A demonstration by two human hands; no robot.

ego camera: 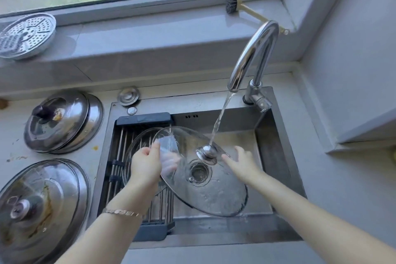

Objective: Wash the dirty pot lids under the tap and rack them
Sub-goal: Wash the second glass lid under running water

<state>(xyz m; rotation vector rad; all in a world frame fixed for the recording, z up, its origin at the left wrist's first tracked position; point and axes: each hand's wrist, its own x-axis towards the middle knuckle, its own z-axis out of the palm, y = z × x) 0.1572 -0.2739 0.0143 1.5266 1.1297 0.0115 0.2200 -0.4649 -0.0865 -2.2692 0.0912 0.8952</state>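
A clear glass pot lid (pixel 216 191) with a metal knob (pixel 207 152) tilts over the sink, and water from the tap (pixel 252 53) runs onto the knob. My left hand (pixel 147 165) grips the lid's left edge, thumb on top and fingers showing through the glass underneath. My right hand (pixel 242 163) hovers with fingers spread at the lid's right side, just beside the knob. A second glass lid (pixel 139 146) lies on the dark roll-up rack (pixel 120 169) over the sink's left half. Two stacks of stained steel lids, one farther (pixel 62 122) and one nearer (pixel 38 206), sit on the counter at left.
The steel sink (pixel 274 156) has an open drain (pixel 199 172) below the lid. A perforated steamer plate (pixel 25 35) and a dish brush (pixel 242 6) lie on the window sill. A small metal sink plug (pixel 128 96) rests behind the rack.
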